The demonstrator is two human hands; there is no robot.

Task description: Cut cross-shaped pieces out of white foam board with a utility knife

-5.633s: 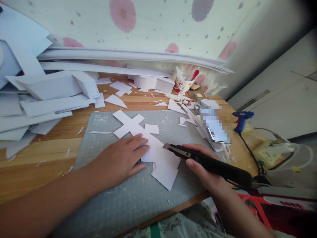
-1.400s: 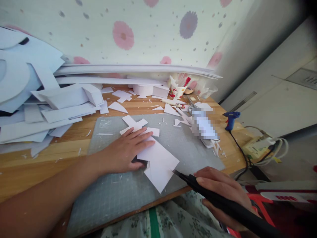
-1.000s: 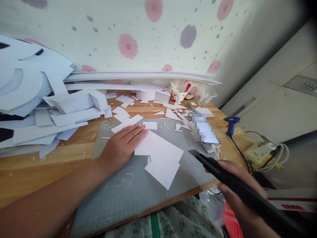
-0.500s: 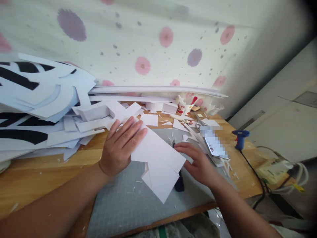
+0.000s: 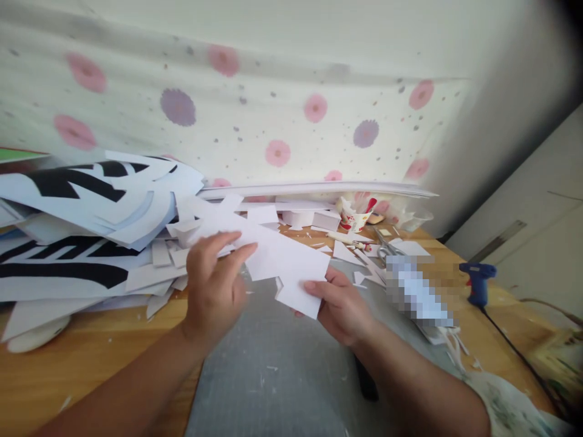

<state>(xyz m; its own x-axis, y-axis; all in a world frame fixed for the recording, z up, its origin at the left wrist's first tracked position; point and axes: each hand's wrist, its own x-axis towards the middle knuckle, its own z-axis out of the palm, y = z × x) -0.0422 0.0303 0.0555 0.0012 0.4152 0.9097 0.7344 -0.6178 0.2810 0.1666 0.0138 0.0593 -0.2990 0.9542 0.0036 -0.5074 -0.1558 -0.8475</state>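
A cut-out piece of white board (image 5: 285,252) with angled edges is raised above the grey cutting mat (image 5: 268,376). My right hand (image 5: 344,303) pinches its near right corner, thumb on top and fingers beneath. My left hand (image 5: 214,285) hovers at the board's left part, slightly blurred, fingers spread and fingertips over its surface; whether they touch it I cannot tell. Below my right wrist, a black handle (image 5: 367,379) lies on the mat, its other end hidden by my forearm.
White offcuts and black-and-white cut sheets (image 5: 91,261) are heaped at the left. Scissors (image 5: 387,246), a paper cup (image 5: 354,215) and a blurred-out phone (image 5: 416,291) lie at the right. A blue glue gun (image 5: 478,284) with a cord stands farther right on the wooden table (image 5: 136,364).
My right hand has moved from beside the board to grip its corner, and the board is lifted off the mat. My left hand no longer lies flat on it. The view has tilted up.
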